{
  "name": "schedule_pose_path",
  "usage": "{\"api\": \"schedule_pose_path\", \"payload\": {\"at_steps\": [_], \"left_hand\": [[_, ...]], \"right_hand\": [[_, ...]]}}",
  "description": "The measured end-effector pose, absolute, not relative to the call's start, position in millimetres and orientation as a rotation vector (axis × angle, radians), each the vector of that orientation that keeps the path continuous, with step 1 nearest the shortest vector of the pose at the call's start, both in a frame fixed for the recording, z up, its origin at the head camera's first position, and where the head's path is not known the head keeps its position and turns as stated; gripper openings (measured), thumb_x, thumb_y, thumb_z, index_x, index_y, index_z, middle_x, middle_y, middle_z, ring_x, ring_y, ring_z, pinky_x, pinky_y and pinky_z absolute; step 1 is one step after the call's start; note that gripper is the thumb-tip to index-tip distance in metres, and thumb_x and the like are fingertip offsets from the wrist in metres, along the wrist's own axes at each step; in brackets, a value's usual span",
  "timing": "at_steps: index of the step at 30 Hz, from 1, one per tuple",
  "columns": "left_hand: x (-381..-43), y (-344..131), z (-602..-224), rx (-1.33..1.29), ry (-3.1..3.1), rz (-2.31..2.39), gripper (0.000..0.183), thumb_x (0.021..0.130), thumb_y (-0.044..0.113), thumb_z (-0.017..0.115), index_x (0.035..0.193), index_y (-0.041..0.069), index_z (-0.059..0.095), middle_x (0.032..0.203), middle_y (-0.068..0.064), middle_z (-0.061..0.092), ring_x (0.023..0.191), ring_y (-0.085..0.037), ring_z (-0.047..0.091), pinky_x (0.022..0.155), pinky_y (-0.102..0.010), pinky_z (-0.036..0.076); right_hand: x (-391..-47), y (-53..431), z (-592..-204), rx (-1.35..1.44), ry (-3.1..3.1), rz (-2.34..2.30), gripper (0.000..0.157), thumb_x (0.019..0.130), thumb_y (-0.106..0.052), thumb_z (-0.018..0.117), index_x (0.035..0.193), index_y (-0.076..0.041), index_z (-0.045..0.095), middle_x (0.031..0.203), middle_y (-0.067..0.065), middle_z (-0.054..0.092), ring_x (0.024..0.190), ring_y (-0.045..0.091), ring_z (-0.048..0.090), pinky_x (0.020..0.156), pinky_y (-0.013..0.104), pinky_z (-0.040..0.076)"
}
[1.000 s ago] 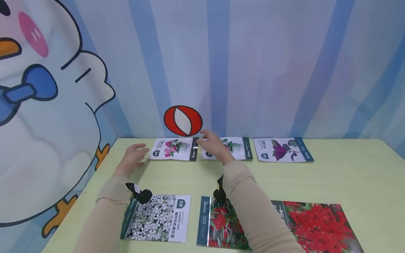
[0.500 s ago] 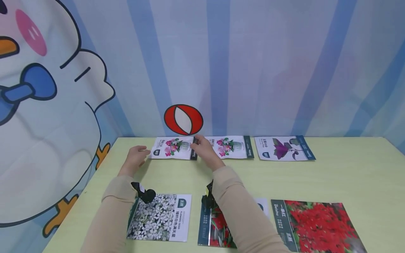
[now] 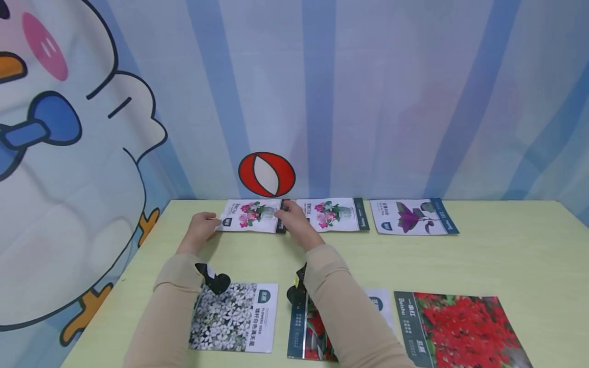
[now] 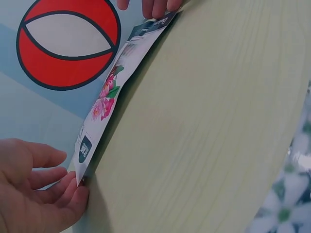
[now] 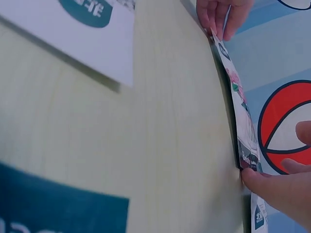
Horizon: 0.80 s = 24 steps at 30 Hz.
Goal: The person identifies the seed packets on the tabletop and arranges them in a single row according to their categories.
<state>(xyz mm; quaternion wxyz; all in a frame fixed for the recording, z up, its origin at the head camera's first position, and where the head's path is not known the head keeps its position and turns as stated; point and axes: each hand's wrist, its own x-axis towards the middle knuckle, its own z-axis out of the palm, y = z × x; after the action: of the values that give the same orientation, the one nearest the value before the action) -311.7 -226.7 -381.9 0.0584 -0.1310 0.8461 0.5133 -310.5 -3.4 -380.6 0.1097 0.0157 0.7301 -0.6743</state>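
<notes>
"Contact first: what touches what?"

"The left hand (image 3: 198, 232) has its fingertips at the left end of the vase packet (image 3: 250, 216), with one finger standing off from it. The right hand (image 3: 298, 225) meets the dark right end, fingers part-spread. Whether either one truly pinches, I can't tell."

"And where is that packet?"

"Leftmost in the back row, at the foot of the striped backdrop (image 3: 382, 102), its near edge seemingly a little raised from the surface (image 3: 497, 266). A matching packet (image 3: 333, 214) lies just past the right hand, then a purple-flower packet (image 3: 411, 217). Closer to the person come the white-flower packet (image 3: 232, 317), a red-flower packet (image 3: 308, 332) partly under the right sleeve (image 3: 354, 312), and a packet of dense red blooms (image 3: 465, 327)."

"So which step is this?"

"Placing, I'd judge: squaring that packet up with its row."

"What does the next move call for?"

"Probably light, even pressure at both ends, then a gentle release that doesn't nudge the neighbour."
</notes>
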Motion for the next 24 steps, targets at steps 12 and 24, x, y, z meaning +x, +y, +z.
{"api": "schedule_pose_path", "payload": {"at_steps": [12,24], "left_hand": [[-309.6,-225.0,-378.5,-0.531,2.287,1.862,0.046,0.095,-0.004,0.041,0.138,-0.013,0.029,0.139,-0.029,0.035,0.114,-0.029,0.044,0.101,-0.036,0.039],[-302.0,-237.2,-359.5,-0.578,2.078,1.988,0.05,0.098,0.003,0.039,0.146,0.001,0.023,0.143,-0.021,0.031,0.101,-0.02,0.045,0.065,-0.017,0.045]], "right_hand": [[-318.7,-16.1,-386.3,0.317,1.944,-2.205,0.056,0.087,-0.008,0.055,0.14,-0.003,0.038,0.144,0.015,0.034,0.13,0.031,0.034,0.103,0.048,0.034],[-302.7,-18.9,-368.5,0.633,1.575,-2.377,0.06,0.081,0.003,0.057,0.137,-0.005,0.04,0.126,0.014,0.044,0.1,0.024,0.041,0.066,0.028,0.04]]}}
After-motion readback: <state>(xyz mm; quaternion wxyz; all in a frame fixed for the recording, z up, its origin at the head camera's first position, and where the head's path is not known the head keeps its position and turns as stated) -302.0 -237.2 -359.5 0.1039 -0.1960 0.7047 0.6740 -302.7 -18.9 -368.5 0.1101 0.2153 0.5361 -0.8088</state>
